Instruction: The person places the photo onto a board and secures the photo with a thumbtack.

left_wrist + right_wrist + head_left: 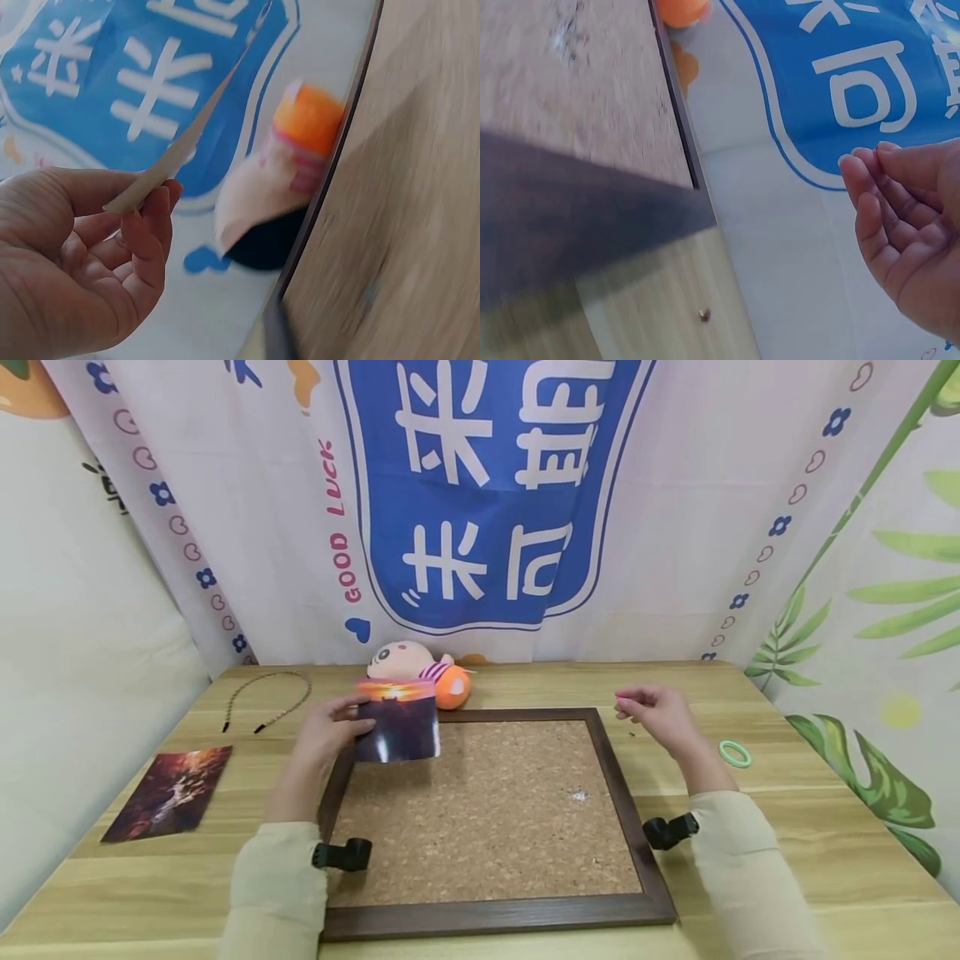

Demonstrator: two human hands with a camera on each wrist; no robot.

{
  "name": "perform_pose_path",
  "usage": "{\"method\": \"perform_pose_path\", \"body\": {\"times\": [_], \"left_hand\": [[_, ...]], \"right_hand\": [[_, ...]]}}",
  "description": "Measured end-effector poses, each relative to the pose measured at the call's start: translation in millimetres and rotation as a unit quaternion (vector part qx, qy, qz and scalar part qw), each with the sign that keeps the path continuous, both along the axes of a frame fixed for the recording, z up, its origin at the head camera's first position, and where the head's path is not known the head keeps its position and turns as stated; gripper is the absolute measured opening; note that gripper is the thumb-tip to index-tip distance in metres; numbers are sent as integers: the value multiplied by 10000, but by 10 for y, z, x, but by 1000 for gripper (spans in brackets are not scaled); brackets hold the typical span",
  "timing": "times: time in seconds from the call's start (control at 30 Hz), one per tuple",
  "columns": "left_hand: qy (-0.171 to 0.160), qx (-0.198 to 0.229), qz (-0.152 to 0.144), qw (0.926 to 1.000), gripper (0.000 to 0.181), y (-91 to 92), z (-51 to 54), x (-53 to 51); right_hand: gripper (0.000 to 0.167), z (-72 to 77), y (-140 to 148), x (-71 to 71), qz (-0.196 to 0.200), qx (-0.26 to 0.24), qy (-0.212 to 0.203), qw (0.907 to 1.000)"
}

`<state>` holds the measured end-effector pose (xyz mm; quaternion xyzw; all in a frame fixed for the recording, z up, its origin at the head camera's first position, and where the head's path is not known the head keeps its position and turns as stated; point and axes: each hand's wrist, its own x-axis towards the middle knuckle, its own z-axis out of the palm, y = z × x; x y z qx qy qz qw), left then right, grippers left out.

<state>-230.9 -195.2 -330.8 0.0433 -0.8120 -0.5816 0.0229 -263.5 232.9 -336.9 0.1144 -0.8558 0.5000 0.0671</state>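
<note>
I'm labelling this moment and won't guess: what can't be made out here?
Right hand: whether it pinches anything; too small, head view.
Plush doll: lower part, behind the sunset photo, head view.
Corkboard: far left corner, behind that photo and the left hand, head view.
Brown speck beside the corkboard: too small, right wrist view.

Plush toy, orange lower body, lying approx mid-frame, pt hidden. Thin hairband w/ blk tips, ctr-left. Mint-grn ring flat on wood tabletop, ctr-right. Wht backdrop cloth, blue panel, top ctr.
</note>
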Motion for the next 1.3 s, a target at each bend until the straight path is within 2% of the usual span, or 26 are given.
{"method": "perform_pose_path", "body": {"times": [0.23, 0.4, 0.63, 0.8, 0.93, 1.1, 1.23, 1.3], "left_hand": [[-259, 94, -171, 9995, 45, 433, -39, -132], [-298, 121, -224, 9992, 43, 752, -127, -200], [-1, -12, -387, 9992, 39, 1212, -255, -258], [116, 96, -569, 9983, 39, 1497, -328, -277], [57, 166, -749, 9970, 39, 1678, -387, -284], [-33, 22, -952, 9954, 39, 1836, -469, -292], [-15, -253, -1039, 9943, 40, 1926, -502, -289], [39, -519, -1087, 9927, 39, 1957, -520, -288]], "right_hand": [[25, -15, -155, -63, 40, -818, -209, 9964], [26, -51, -249, -123, 30, -1090, -223, 9938], [23, -76, -335, -195, 23, -1193, -68, 9928], [24, -89, -357, -232, 51, -1310, -67, 9913], [23, -107, -365, -254, 106, -1443, -193, 9893], [23, -138, -361, -264, 115, -1541, -310, 9875], [23, -179, -353, -272, 100, -1608, -379, 9862], [23, -201, -355, -277, 85, -1639, -434, 9855]]}}
